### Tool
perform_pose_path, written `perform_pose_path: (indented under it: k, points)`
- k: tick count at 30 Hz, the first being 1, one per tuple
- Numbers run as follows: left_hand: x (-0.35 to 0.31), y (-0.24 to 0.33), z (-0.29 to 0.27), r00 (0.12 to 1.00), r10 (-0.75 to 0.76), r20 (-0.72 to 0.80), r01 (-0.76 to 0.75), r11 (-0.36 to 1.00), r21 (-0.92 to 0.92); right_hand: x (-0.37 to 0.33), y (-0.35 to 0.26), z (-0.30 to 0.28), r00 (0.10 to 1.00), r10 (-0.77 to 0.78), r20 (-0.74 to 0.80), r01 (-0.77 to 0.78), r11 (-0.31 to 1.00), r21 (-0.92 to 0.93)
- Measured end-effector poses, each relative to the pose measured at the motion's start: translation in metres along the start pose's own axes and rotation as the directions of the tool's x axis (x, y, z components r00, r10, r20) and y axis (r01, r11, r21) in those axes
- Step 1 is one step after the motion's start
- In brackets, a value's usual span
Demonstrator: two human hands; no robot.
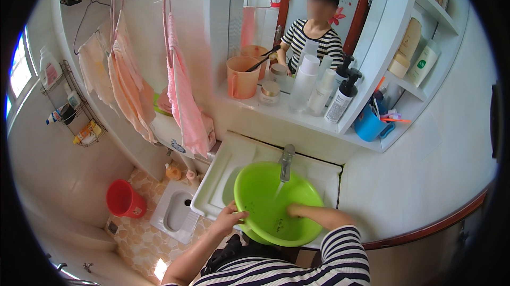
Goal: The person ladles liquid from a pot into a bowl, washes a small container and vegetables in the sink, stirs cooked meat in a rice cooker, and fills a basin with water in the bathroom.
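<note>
A bright green plastic basin [265,180] rests tilted over the white washbasin, its opening toward me. My left hand [232,217] grips its left rim, thumb inside and fingers around the outer wall. Down inside the basin, my right hand [295,210] is close to the inner wall; its fingers are mostly hidden, so I cannot tell whether they hold anything. From the chrome tap [287,161] above, a thin stream of water [278,190] runs into the basin.
The white washbasin [212,195] surrounds the green basin. Behind stands a shelf with bottles [304,81], a jar [270,92] and an orange mug [241,81]. Towels [183,100] hang at left. Below are a squat toilet [172,214] and a red bucket [123,198].
</note>
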State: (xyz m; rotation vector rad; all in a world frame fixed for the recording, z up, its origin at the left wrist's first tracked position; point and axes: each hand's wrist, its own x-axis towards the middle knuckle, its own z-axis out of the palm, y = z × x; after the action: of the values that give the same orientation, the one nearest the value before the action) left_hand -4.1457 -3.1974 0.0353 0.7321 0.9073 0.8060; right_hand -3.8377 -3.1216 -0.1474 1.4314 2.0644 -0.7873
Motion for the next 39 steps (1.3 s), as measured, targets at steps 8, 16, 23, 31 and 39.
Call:
perform_pose_path:
  k: [8,16,23,31,39]
  points:
    - [0.017,-0.025,0.002,0.992,0.001,-0.129,0.004,0.999,0.038,0.018,-0.15,-0.052,0.95,-0.308,0.054,0.269,0.894,0.359]
    - [-0.007,-0.012,0.006,0.989,-0.09,-0.119,0.088,0.996,-0.017,-0.019,-0.028,-0.026,0.984,0.156,0.087,-0.159,0.987,0.029]
    - [-0.004,-0.012,0.019,0.984,-0.076,-0.164,0.075,0.997,-0.008,0.005,-0.174,-0.043,0.812,0.013,-0.583,0.421,0.68,0.601]
    - [-0.028,-0.001,0.0,0.969,-0.017,-0.247,0.014,1.0,-0.016,0.008,-0.182,-0.118,0.154,-0.472,-0.868,0.455,0.814,-0.362]
    - [-0.039,0.004,-0.01,0.966,-0.004,-0.26,-0.005,0.999,-0.036,0.011,-0.043,-0.028,0.742,-0.479,-0.469,-0.086,0.625,-0.775]
